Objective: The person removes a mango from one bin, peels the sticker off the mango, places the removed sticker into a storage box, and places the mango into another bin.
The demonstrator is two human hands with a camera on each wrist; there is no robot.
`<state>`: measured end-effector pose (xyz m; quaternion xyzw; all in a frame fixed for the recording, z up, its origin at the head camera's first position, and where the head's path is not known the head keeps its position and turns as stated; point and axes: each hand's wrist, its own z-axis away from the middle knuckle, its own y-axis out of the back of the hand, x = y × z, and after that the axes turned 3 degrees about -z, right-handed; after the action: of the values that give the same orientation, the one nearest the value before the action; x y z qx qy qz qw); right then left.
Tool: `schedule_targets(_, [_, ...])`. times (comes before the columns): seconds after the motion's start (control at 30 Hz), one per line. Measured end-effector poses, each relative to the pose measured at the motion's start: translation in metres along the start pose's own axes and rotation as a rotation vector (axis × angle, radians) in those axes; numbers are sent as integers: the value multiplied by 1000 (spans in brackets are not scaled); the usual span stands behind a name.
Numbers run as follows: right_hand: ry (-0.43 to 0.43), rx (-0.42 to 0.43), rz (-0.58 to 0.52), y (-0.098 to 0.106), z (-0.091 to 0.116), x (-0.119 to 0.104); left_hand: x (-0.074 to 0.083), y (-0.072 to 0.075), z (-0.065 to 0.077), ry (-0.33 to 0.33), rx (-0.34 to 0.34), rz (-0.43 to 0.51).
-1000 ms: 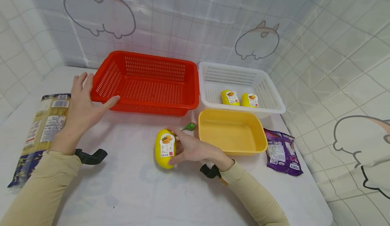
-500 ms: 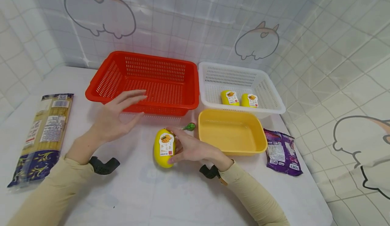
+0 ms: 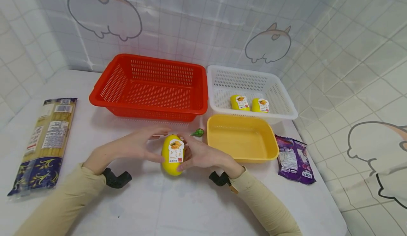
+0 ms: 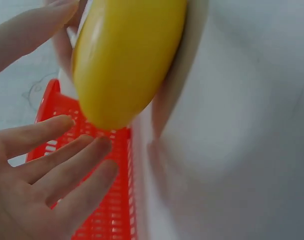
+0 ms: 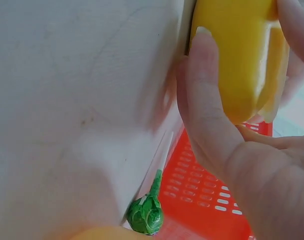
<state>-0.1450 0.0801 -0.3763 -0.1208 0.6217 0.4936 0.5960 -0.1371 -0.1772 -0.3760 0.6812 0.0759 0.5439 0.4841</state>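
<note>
A yellow mango (image 3: 175, 156) with a white label stands over the table's middle, a little in front of the red basket. My right hand (image 3: 206, 154) grips it from the right side, and in the right wrist view its fingers (image 5: 204, 70) bend along the yellow skin (image 5: 236, 60). From the left, my left hand (image 3: 131, 147) comes up beside the mango with its thumb tip close to the label. The left wrist view has its fingers (image 4: 77, 175) spread near the mango's end (image 4: 127, 65); contact there is hard to tell.
Behind are a red basket (image 3: 149, 114) and a white basket (image 3: 286, 103) holding two mangoes (image 3: 240, 102). A yellow tub (image 3: 241, 137) stands front right, beside a purple snack bag (image 3: 295, 160). A green-wrapped lollipop (image 3: 198, 132) lies between baskets and hands. A noodle pack (image 3: 44, 146) lies left.
My left hand has left the red basket's left rim and moved right and nearer, to the mango's left side. My right hand has stayed on the mango, which has barely shifted.
</note>
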Motion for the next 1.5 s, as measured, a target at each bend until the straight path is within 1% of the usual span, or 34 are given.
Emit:
schedule_targets(0.13, [3,4,26,0,0,-1,0,-7,-3,-41,-34,11])
schedule_targets(0.2, [0,8,36,0,0,-1,0,-10,-5,-58,-37,21])
schedule_targets(0.37, [-18,11,50,0,1,-1,3,-16,-6,-65,-36,37])
schedule_targets(0.5, [-20,7,49,0,1,-1,6,-19,-7,-50,-37,58])
schedule_targets(0.6, [-1,4,49,0,1,-1,7,-21,-7,-29,-36,56])
schedule_targets(0.7, [14,15,91,1,3,-3,7,-22,-7,-15,-32,43])
schedule_targets(0.8, [13,57,156,3,5,-5,8,-23,-7,-7,-27,25])
schedule_targets(0.87, [-10,92,199,4,7,-7,8,-24,-8,-1,-26,16])
schedule_targets(1.07, [-61,172,237,6,11,-13,10,-25,-8,21,-26,2])
schedule_targets(1.33, [-27,254,297,5,11,-15,10,-27,-9,31,-18,-4])
schedule_targets(1.5, [8,308,304,4,7,-15,10,-27,-9,26,-16,4])
